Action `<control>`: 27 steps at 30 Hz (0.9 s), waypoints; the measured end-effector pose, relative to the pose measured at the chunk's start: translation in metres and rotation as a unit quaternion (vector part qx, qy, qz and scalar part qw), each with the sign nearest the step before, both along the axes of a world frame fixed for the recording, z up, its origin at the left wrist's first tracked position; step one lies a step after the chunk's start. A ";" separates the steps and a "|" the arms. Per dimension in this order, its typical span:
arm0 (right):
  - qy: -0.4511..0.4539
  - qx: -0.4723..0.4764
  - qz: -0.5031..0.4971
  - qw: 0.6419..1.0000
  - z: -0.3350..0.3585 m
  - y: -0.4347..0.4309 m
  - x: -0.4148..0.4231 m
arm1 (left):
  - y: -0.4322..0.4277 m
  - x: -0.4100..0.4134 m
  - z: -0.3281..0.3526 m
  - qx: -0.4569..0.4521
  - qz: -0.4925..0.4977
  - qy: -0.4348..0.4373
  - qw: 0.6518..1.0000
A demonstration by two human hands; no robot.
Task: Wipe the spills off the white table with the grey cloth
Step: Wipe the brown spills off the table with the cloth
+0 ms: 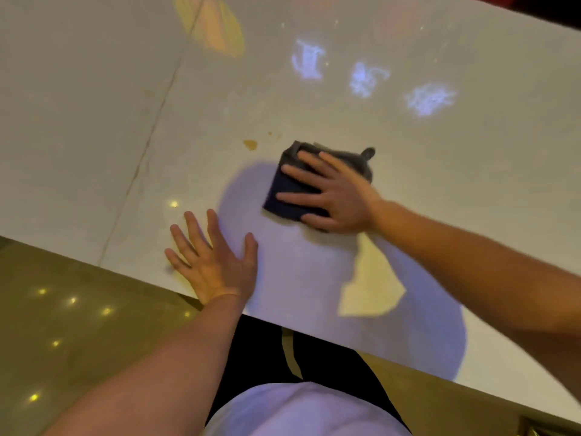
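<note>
Right hand (339,196) fingers spread flat, pressing down on the folded grey cloth (292,196) mid-table. Left hand (213,262) lies open, palm down, holding nothing, near the white table (78,136) edge. A brownish spill (250,144) sits just beyond the cloth, untouched by it.

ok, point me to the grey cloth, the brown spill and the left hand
grey cloth (284,191): head view, on the bare folded part left of the fingers.
brown spill (250,144): head view, on the middle of the patch, just left of the cloth.
left hand (215,262): head view, on the back of the hand, flat on the table.
</note>
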State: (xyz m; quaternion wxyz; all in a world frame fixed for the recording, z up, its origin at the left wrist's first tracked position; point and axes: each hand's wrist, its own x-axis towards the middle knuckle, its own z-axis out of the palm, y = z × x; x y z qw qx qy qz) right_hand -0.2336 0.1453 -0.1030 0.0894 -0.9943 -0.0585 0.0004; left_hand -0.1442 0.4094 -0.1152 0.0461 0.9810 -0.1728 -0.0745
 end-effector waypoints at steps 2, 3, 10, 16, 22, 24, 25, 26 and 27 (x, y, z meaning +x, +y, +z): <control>0.021 -0.008 -0.112 0.993 0.002 -0.040 0.010 | 0.000 0.000 0.001 0.004 -0.002 0.002 1.000; 0.029 0.003 -0.237 0.971 0.003 -0.051 0.020 | 0.000 0.000 0.001 0.006 -0.003 0.004 1.000; 0.030 0.067 -0.304 0.950 0.008 0.049 0.105 | 0.000 0.000 0.001 0.006 0.001 0.008 1.000; -0.016 0.000 0.010 1.000 -0.003 0.007 0.058 | -0.001 0.000 0.000 0.003 0.004 0.008 1.000; 0.010 0.072 -0.447 0.892 0.005 0.032 0.128 | -0.001 0.000 -0.002 -0.004 0.004 -0.005 1.000; 0.005 0.085 -0.243 0.966 0.003 0.079 0.132 | 0.000 -0.001 -0.002 -0.011 0.002 -0.005 1.000; 0.018 0.073 -0.126 0.989 0.001 0.093 0.124 | 0.000 0.000 -0.003 -0.010 0.001 -0.004 1.000; 0.024 0.056 -0.038 0.997 0.000 0.093 0.113 | 0.000 0.001 -0.003 -0.007 0.001 -0.007 1.000; 0.017 0.049 0.022 0.998 0.000 0.082 0.104 | 0.000 0.001 -0.003 -0.005 0.002 -0.009 1.000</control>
